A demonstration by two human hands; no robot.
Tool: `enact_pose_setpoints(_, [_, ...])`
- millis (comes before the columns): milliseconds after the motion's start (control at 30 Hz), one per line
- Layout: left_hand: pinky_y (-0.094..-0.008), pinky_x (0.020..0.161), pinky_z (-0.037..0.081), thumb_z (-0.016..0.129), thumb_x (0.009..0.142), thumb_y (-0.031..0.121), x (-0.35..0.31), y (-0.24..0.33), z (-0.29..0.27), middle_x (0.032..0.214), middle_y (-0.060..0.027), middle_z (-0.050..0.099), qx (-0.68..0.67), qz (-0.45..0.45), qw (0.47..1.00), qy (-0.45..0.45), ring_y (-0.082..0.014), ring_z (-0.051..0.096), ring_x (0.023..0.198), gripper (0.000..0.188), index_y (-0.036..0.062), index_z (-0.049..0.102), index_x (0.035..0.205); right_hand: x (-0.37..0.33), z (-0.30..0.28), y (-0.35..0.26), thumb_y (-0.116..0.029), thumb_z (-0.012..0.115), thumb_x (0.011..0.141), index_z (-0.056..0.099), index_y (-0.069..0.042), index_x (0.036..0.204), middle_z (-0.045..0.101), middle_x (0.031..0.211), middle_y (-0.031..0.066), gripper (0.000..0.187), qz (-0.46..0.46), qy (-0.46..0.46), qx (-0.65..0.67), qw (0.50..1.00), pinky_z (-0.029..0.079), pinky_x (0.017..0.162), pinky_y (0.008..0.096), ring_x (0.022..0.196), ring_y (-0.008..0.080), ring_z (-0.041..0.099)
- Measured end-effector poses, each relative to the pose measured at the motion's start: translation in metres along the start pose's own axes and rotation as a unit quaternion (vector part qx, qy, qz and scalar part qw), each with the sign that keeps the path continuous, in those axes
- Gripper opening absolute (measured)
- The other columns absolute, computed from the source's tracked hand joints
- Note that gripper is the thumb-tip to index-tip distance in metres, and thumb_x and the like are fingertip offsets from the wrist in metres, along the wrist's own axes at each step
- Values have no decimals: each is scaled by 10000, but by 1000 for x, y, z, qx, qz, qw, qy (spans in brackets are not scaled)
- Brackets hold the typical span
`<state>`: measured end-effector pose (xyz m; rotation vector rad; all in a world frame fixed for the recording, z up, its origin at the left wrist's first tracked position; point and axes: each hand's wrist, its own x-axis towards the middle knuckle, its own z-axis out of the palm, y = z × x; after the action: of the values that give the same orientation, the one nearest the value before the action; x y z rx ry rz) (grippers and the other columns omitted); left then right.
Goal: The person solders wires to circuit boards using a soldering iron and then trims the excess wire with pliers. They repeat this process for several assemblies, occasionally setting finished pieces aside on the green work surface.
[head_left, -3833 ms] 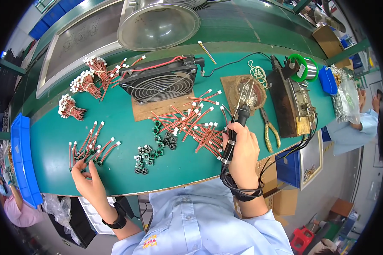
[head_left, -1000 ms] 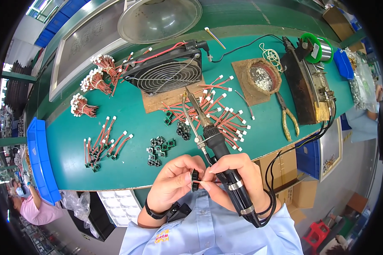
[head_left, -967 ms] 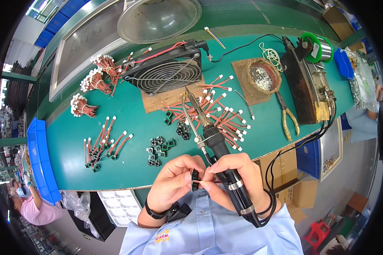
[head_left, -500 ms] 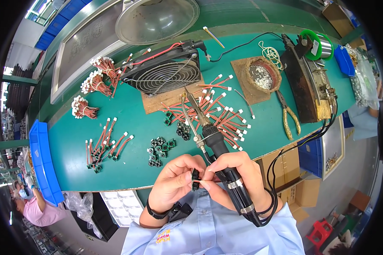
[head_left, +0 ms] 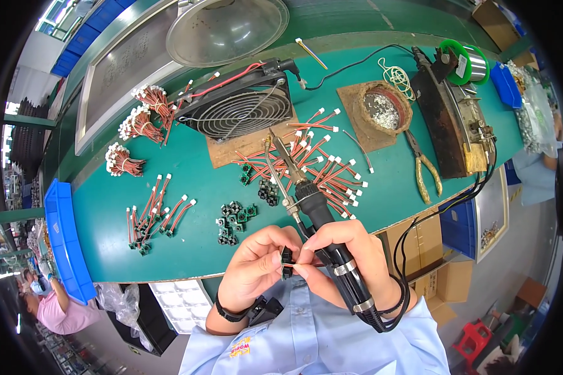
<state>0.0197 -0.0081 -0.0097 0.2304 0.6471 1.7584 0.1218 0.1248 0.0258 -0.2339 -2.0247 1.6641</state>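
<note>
Pot (head_left: pixel 405 117) holds silvery scraps (head_left: pixel 381 110); left fingers (head_left: pixel 264 265) pinch component (head_left: pixel 286 257), right fingers (head_left: pixel 343 231) grip soldering iron (head_left: pixel 318 208).

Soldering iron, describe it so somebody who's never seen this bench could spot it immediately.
At the near edge of the green table, find the person's right hand. The soldering iron slants up from it, black-handled, its metal tip pointing toward the black fan. Unlike the loose red wires nearby, it's thick, hand-held and flanked by a slim tube.

Left hand (head_left: pixel 254 259) pinching small black part (head_left: pixel 286 263); right hand (head_left: pixel 368 259) holding soldering iron (head_left: pixel 314 203).
</note>
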Motion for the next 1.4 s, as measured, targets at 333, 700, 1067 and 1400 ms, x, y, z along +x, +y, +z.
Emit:
enact_pose_setpoints(333, [-259, 735, 408, 526, 891, 171, 0, 0, 0, 910, -80, 491, 11, -2, 1000, -1, -154, 499, 839, 195, -6, 515, 973, -1, -3, 2, 44, 666, 696, 490, -20, 992, 609, 765, 67, 350, -4, 2, 18, 1000, 487, 554, 240, 639, 143, 628])
enact_pose_setpoints(700, [-242, 677, 391, 542, 884, 183, 1, 0, 2, 889, -63, 486, 23, -3, 1000, 11, -143, 496, 792, 210, -6, 517, 971, 0, -5, 3, 29, 686, 699, 482, -23, 975, 607, 748, 61, 348, -11, 3, 9, 1000, 478, 543, 236, 624, 135, 622])
enact_pose_setpoints(1067, [-246, 701, 388, 540, 884, 178, 1, -2, 0, 889, -70, 490, 35, 3, 999, 15, -142, 486, 811, 200, -5, 516, 960, 0, -7, 2, 52, 650, 692, 514, -3, 986, 609, 819, 81, 329, 1, -4, 24, 1000, 495, 565, 250, 672, 163, 641])
enact_pose_setpoints(1400, [-251, 712, 388, 541, 883, 167, 1, -1, 2, 886, -69, 483, 24, 0, 1000, 13, -142, 483, 810, 186, -4, 517, 953, 0, -7, 2, 46, 648, 697, 517, -6, 979, 613, 816, 75, 316, 5, -2, 33, 999, 493, 554, 251, 661, 161, 639])
